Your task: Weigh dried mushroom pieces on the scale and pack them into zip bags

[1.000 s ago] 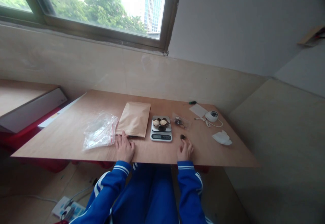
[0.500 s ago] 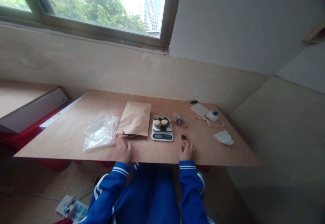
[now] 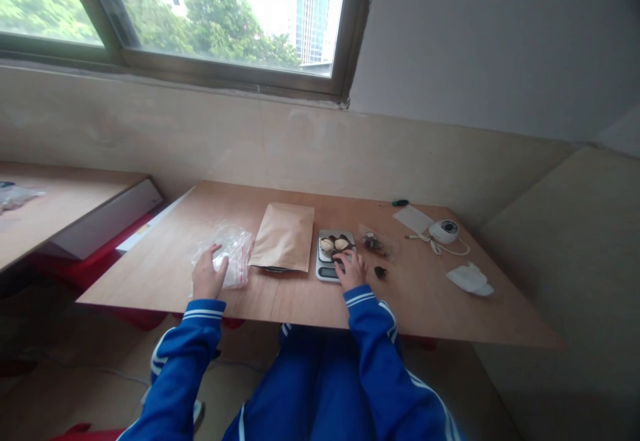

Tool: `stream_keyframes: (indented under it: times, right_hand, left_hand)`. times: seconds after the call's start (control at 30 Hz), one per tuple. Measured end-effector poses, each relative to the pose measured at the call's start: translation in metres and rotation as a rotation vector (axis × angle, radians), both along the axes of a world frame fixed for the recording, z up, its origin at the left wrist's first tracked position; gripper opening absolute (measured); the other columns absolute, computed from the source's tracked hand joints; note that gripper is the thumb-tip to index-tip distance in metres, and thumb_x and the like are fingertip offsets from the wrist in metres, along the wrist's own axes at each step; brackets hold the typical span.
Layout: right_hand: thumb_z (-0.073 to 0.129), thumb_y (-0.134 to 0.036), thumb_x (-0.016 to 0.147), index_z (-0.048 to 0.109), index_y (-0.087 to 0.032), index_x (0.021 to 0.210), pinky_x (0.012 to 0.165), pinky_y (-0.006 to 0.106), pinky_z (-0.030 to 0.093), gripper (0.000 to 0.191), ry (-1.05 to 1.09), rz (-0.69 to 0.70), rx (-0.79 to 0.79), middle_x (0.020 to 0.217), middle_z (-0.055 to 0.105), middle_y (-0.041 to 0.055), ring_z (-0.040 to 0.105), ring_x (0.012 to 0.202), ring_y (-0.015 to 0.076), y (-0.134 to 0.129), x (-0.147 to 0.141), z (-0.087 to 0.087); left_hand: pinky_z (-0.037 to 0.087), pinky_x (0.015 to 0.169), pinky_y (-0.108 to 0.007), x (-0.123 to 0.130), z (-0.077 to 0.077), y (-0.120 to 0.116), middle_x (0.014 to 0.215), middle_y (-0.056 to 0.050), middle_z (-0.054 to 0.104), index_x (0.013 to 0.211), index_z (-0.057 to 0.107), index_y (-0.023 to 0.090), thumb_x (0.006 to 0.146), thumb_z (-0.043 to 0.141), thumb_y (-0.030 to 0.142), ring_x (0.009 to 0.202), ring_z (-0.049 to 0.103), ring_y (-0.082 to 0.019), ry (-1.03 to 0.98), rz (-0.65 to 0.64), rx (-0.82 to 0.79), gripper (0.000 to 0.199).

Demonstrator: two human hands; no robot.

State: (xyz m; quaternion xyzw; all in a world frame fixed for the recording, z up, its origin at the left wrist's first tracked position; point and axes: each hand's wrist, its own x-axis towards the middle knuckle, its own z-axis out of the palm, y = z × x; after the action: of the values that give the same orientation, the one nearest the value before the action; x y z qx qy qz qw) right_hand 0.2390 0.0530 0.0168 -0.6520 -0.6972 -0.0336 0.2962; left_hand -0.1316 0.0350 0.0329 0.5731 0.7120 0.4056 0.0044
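Over the clear zip bag (image 3: 235, 237) at the left, my left hand (image 3: 207, 274) is open with thumb and fingers apart, holding nothing. My right hand (image 3: 354, 271) reaches over the front right of the white kitchen scale (image 3: 324, 257). Its curled fingers close at the front dark piece among the dried mushrooms (image 3: 336, 243) on the pan, partly hiding it and the display. Two of the mushrooms show pale cream undersides. Right of that hand, a small dark mushroom piece (image 3: 381, 272) lies alone on the table. Between the bag and scale lies a brown paper pouch (image 3: 284, 235).
Right of the scale is a small clear packet (image 3: 374, 243) with dark pieces inside. Farther right are a white round device (image 3: 444, 231) with a cable, a white card (image 3: 413, 217), a crumpled tissue (image 3: 470, 279) and a green-handled screwdriver (image 3: 401, 203).
My right hand has left the small dark piece on the table and moved left to the scale. My left hand has moved from the pouch's corner to over the clear bag. The view has shifted left.
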Motion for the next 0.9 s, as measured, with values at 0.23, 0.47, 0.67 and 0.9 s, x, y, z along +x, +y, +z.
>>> stream_keyframes:
  times: [0.23, 0.47, 0.67, 0.9]
  right_hand:
    - [0.059, -0.029, 0.082, 0.072, -0.024, 0.092, 0.077, 0.035, 0.031, 0.017, 0.083, -0.148, 0.084, 0.098, 0.061, 0.008, 0.048, 0.089, 0.0242, -0.027, 0.039, -0.008]
    - [0.054, -0.027, 0.08, 0.071, -0.025, 0.1, 0.078, 0.044, 0.036, 0.026, 0.084, -0.385, 0.062, 0.103, 0.058, 0.012, 0.049, 0.091, 0.0299, -0.092, 0.087, -0.025]
    - [0.048, -0.034, 0.089, 0.065, -0.021, 0.104, 0.085, 0.041, 0.045, 0.026, 0.393, 0.033, 0.075, 0.102, 0.061, 0.0111, 0.056, 0.097, 0.0256, -0.106, 0.02, 0.017]
    - [0.045, -0.038, 0.092, 0.059, -0.018, 0.101, 0.063, 0.027, 0.05, 0.026, 0.735, 0.262, -0.198, 0.089, 0.067, 0.0063, 0.062, 0.067, 0.0148, -0.119, -0.071, 0.055]
  left_hand:
    - [0.044, 0.086, -0.045, -0.007, 0.002, 0.011, 0.088, -0.011, 0.07, 0.08, 0.07, 0.02, 0.075, 0.053, 0.037, 0.092, 0.061, -0.031, 0.128, 0.034, -0.239, 0.025]
    - [0.048, 0.069, -0.034, 0.016, 0.029, 0.0, 0.085, -0.006, 0.068, 0.092, 0.066, 0.017, 0.08, 0.05, 0.037, 0.066, 0.06, -0.019, -0.176, 0.327, -0.008, 0.028]
    - [0.05, 0.056, -0.027, 0.111, 0.058, -0.041, 0.078, -0.003, 0.064, 0.092, 0.064, 0.016, 0.082, 0.055, 0.042, 0.059, 0.057, -0.013, -0.368, 0.027, 0.214, 0.029]
    - [0.053, 0.047, -0.021, 0.182, 0.054, -0.088, 0.069, 0.0, 0.062, 0.089, 0.062, 0.02, 0.084, 0.057, 0.035, 0.052, 0.059, -0.011, -0.55, -0.526, 0.026, 0.016]
